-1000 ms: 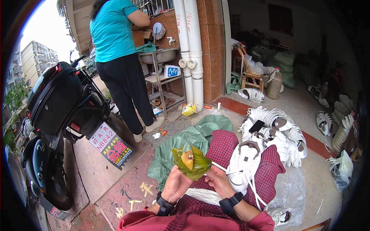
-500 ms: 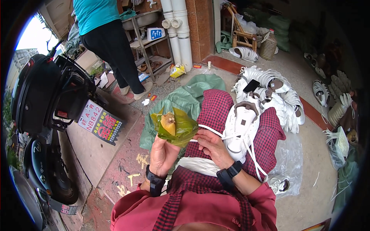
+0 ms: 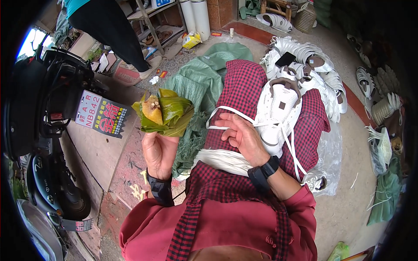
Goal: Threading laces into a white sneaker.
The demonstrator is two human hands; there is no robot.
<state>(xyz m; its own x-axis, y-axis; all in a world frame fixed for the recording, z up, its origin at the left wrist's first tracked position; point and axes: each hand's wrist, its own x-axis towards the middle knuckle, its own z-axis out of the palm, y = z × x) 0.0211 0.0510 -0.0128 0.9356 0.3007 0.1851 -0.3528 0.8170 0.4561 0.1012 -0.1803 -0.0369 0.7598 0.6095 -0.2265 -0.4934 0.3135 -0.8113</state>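
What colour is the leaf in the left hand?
The leaf in the left hand is shiny green; the head view shows it best.

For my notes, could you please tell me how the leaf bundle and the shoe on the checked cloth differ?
The leaf bundle is green and yellowish, the shoe mostly white. The left hand holds the leaf bundle up, while the shoe rests on the checked cloth.

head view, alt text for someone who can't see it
A person's left hand holds a partly opened leaf-wrapped food parcel; the right hand is loosely open near a white shoe lying on the checkered apron. More white shoes are piled beyond.
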